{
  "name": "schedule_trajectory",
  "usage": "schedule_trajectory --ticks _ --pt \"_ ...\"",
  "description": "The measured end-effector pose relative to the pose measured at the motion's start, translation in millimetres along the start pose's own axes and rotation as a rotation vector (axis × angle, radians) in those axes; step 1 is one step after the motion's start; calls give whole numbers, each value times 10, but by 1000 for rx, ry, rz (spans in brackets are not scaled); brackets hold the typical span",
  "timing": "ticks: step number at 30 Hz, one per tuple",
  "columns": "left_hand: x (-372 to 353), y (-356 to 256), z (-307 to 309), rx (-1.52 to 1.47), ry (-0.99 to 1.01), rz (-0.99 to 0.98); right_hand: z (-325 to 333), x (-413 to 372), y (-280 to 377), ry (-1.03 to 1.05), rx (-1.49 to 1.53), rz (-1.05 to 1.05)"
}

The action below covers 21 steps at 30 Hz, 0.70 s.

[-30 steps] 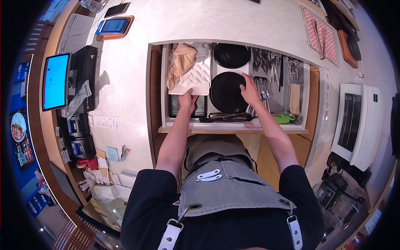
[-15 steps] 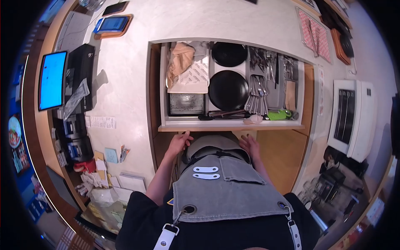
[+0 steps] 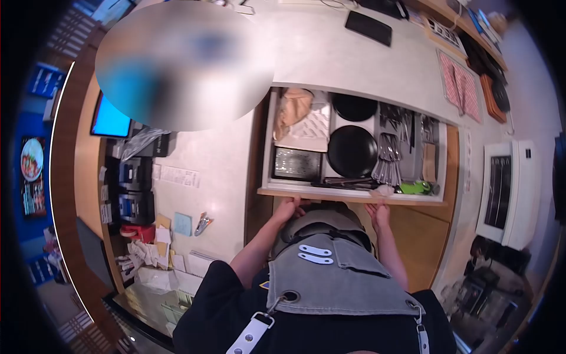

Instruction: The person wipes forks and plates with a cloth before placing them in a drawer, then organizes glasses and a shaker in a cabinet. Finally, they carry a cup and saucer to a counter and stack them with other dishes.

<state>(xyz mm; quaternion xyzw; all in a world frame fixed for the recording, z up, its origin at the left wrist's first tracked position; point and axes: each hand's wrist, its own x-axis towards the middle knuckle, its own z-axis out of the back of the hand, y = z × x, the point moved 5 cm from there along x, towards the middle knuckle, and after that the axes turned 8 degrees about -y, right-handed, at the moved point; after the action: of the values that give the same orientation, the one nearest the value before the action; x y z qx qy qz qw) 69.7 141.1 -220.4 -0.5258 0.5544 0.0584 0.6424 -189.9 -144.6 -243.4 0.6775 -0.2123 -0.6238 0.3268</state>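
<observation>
A wooden-fronted drawer point(image 3: 354, 196) stands pulled out before me, full of kitchenware. My left hand point(image 3: 290, 209) is at the left part of its front, fingers loosely bent and apart, holding nothing. Farther right, my right hand point(image 3: 377, 211) has its fingers stretched up against the front's outer face. Inside lie two round black plates point(image 3: 352, 151), a row of whisk-like metal utensils point(image 3: 387, 160), a green-handled tool point(image 3: 415, 187) and a dark speckled tray point(image 3: 297, 164). A tan cloth point(image 3: 295, 107) rests on white patterned paper point(image 3: 312, 127) at the back left.
Counter surface point(image 3: 206, 153) runs along the left and back. A dark phone point(image 3: 368, 28) lies at the back, and a red checked cloth point(image 3: 460, 85) to the right. A white toaster oven point(image 3: 506, 192) stands at far right. A blurred patch hides the upper left.
My view has shifted, so the drawer appears farther right and lower. Both hands have come up to the drawer front, the right one now touching it.
</observation>
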Motion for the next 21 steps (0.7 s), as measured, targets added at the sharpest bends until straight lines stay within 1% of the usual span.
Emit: schedule_trajectory --ticks 4,6,8,9,11,13,15,16,17,19,21 --pt "36 -234 -57 -55 -24 51 -160 133 141 77 -98 35" --pt "123 -328 -58 -180 -39 -12 -201 161 219 108 -95 58" --pt "344 -382 -120 -329 -9 -47 -309 129 329 99 -71 39" --pt "385 -506 -130 -410 -69 -42 -314 148 345 105 -50 50" --pt "544 -674 -151 -540 -71 -5 -303 74 277 301 -21 119" --pt "718 -854 -179 -536 -100 -31 -386 -250 285 289 -162 55" --pt "830 -1089 -227 -542 -134 -50 -295 -381 49 297 -280 87" --pt "956 -1197 -220 -571 -118 -47 -236 -402 -88 303 -342 98" --pt "1135 -1255 -199 -599 -102 -39 -119 -441 -186 254 -450 162" --pt "1591 -1314 -114 -618 -44 -111 210 -568 -464 121 -654 248" --pt "1759 -1389 -136 -706 -40 -144 767 -619 -884 -58 -789 294"
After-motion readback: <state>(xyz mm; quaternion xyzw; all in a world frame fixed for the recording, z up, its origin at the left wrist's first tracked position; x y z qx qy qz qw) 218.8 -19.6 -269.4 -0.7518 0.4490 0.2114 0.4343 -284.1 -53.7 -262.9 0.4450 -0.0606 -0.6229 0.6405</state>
